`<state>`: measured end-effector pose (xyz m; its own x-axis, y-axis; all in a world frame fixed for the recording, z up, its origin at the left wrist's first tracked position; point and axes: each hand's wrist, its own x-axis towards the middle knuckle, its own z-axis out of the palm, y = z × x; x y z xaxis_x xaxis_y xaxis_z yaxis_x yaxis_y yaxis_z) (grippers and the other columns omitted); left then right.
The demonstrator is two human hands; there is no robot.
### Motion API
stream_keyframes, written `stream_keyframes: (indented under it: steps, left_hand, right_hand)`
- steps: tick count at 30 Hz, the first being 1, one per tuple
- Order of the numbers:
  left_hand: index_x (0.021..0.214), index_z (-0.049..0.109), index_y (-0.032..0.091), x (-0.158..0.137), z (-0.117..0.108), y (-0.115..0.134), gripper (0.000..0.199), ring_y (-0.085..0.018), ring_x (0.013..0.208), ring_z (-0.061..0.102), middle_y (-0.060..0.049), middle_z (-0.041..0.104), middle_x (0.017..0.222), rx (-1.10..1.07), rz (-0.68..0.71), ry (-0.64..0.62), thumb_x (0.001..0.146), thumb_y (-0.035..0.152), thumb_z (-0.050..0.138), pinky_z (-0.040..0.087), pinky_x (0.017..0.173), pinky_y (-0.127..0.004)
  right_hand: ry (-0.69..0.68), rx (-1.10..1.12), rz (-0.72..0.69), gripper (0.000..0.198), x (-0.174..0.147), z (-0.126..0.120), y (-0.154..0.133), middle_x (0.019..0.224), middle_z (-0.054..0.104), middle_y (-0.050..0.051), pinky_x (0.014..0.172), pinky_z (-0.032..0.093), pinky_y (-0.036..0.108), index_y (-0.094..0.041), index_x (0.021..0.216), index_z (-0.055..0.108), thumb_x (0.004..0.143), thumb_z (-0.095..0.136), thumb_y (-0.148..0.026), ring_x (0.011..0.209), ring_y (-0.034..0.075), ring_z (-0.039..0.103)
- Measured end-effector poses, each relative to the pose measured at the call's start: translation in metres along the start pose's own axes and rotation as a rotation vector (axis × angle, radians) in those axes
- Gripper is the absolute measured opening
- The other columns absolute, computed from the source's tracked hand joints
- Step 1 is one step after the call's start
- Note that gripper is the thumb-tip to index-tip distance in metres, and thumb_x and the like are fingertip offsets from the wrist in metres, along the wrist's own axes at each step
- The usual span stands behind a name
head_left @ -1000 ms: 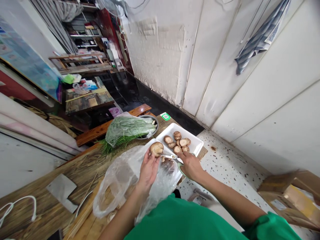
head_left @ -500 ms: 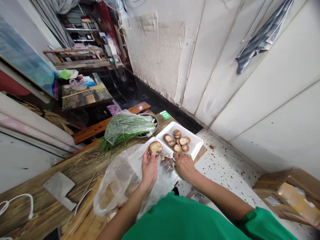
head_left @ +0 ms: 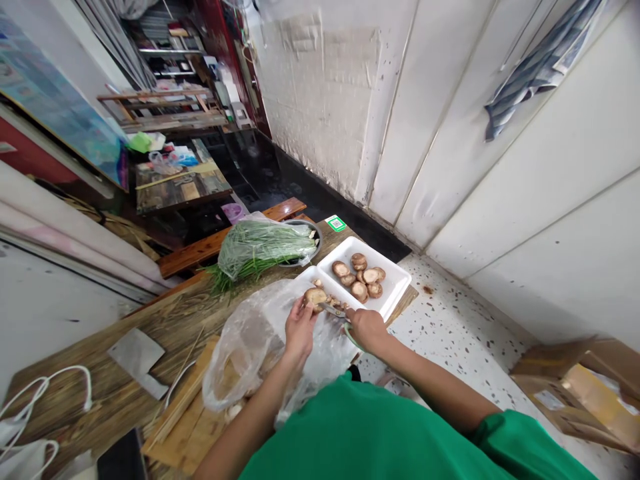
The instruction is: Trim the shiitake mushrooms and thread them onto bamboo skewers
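A brown mushroom (head_left: 315,297) is pinched in the fingers of my left hand (head_left: 300,328), its pale underside turned up. My right hand (head_left: 369,329) grips a pair of scissors (head_left: 334,310) with light green handles, the blades reaching to the mushroom's underside. Beyond my hands, several trimmed mushrooms (head_left: 371,276) lie in a white foam tray (head_left: 395,279). Small stem pieces (head_left: 336,303) lie in a second white tray section under the blades, partly hidden by my hands. Below my left hand spreads a clear plastic bag (head_left: 240,333) with pale shapes inside.
Green chives (head_left: 265,243) in plastic rest on a metal bowl at the table's far side. A cleaver (head_left: 139,360), a wooden board (head_left: 185,440), white cables (head_left: 65,373) and a dark phone-like slab (head_left: 121,459) lie to the left. A cardboard box (head_left: 575,380) stands on the floor at right.
The scissor blades now meet the mushroom's underside, and the mushroom sits slightly lower, with stem pieces showing beside it. The whole view has shifted a little.
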<state>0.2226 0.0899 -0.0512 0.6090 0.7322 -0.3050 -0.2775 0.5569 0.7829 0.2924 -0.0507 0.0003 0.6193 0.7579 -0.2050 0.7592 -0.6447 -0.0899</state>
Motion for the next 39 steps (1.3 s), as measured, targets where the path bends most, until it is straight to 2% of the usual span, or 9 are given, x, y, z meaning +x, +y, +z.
stream_keyframes:
  steps: [4, 9, 14, 20, 22, 26, 29, 33, 39]
  left_hand:
    - [0.106, 0.055, 0.021, -0.001, 0.001, -0.004, 0.034, -0.018, 0.108, 0.054, -0.007, 0.057, 0.119, -0.015, 0.069, 0.023, 0.074, 0.014, 0.062, 0.041, 0.095, -0.036]
    - [0.105, 0.054, 0.021, 0.002, 0.005, 0.007, 0.031, -0.017, 0.111, 0.052, -0.006, 0.055, 0.121, -0.05, 0.136, 0.023, 0.075, 0.015, 0.06, 0.04, 0.096, -0.033]
    - [0.107, 0.052, 0.024, -0.004, 0.011, 0.014, 0.039, -0.015, 0.106, 0.054, -0.005, 0.057, 0.116, -0.081, 0.083, -0.061, 0.071, 0.014, 0.063, 0.041, 0.094, -0.032]
    - [0.108, 0.051, 0.027, -0.012, 0.015, 0.017, 0.054, -0.014, 0.096, 0.058, -0.001, 0.059, 0.109, -0.049, 0.041, -0.091, 0.063, -0.001, 0.059, 0.045, 0.09, -0.034]
    - [0.104, 0.052, 0.024, -0.011, 0.015, 0.018, 0.045, -0.015, 0.093, 0.059, -0.003, 0.06, 0.103, -0.046, 0.002, -0.094, 0.065, 0.002, 0.058, 0.046, 0.088, -0.035]
    - [0.099, 0.052, 0.02, -0.009, 0.013, 0.017, 0.021, -0.018, 0.089, 0.06, -0.008, 0.06, 0.102, -0.059, -0.074, -0.079, 0.079, 0.023, 0.055, 0.049, 0.083, -0.04]
    - [0.104, 0.051, 0.022, -0.01, 0.012, 0.013, 0.024, -0.018, 0.09, 0.06, -0.008, 0.058, 0.109, -0.01, -0.047, -0.082, 0.082, 0.031, 0.052, 0.048, 0.085, -0.041]
    - [0.106, 0.049, 0.024, -0.013, 0.013, 0.01, 0.024, -0.016, 0.094, 0.059, -0.008, 0.056, 0.113, 0.008, 0.016, -0.089, 0.083, 0.031, 0.052, 0.044, 0.09, -0.038]
    - [0.106, 0.048, 0.024, -0.013, 0.014, 0.007, 0.024, -0.017, 0.097, 0.059, -0.009, 0.057, 0.112, -0.026, 0.024, -0.071, 0.083, 0.03, 0.051, 0.045, 0.09, -0.037]
  right_hand:
    - [-0.024, 0.031, 0.032, 0.04, -0.011, 0.0, 0.002, 0.092, 0.066, 0.015, 0.066, 0.044, 0.032, -0.014, 0.104, 0.058, 0.083, 0.048, -0.046, 0.083, 0.027, 0.064]
    - [0.006, 0.131, 0.029, 0.044, -0.024, 0.0, 0.005, 0.092, 0.066, 0.013, 0.067, 0.042, 0.029, -0.015, 0.104, 0.057, 0.083, 0.044, -0.052, 0.085, 0.025, 0.062]
    - [0.09, 0.165, 0.049, 0.043, -0.027, 0.002, 0.002, 0.092, 0.066, 0.012, 0.067, 0.041, 0.029, -0.016, 0.104, 0.058, 0.084, 0.041, -0.051, 0.085, 0.024, 0.062]
    - [0.13, 0.087, 0.064, 0.041, -0.033, -0.006, 0.001, 0.092, 0.064, 0.011, 0.065, 0.042, 0.03, -0.018, 0.113, 0.055, 0.084, 0.046, -0.046, 0.081, 0.024, 0.061]
    - [0.156, 0.051, 0.06, 0.039, -0.035, -0.008, 0.002, 0.092, 0.062, 0.011, 0.067, 0.042, 0.031, -0.018, 0.112, 0.055, 0.083, 0.048, -0.043, 0.083, 0.025, 0.06]
    - [0.157, 0.01, 0.047, 0.037, -0.034, -0.008, 0.002, 0.091, 0.062, 0.011, 0.066, 0.043, 0.031, -0.017, 0.11, 0.056, 0.081, 0.052, -0.039, 0.081, 0.025, 0.06]
    - [0.143, -0.006, 0.048, 0.034, -0.031, -0.007, 0.0, 0.09, 0.063, 0.011, 0.064, 0.044, 0.031, -0.016, 0.107, 0.056, 0.082, 0.05, -0.038, 0.079, 0.024, 0.061]
    - [0.121, -0.025, 0.056, 0.035, -0.027, -0.007, -0.001, 0.09, 0.063, 0.012, 0.063, 0.044, 0.032, -0.015, 0.106, 0.057, 0.083, 0.049, -0.041, 0.079, 0.025, 0.062]
    - [0.044, 0.033, 0.043, 0.039, -0.027, -0.011, -0.004, 0.092, 0.064, 0.013, 0.066, 0.045, 0.032, -0.016, 0.105, 0.057, 0.083, 0.049, -0.047, 0.081, 0.025, 0.063]
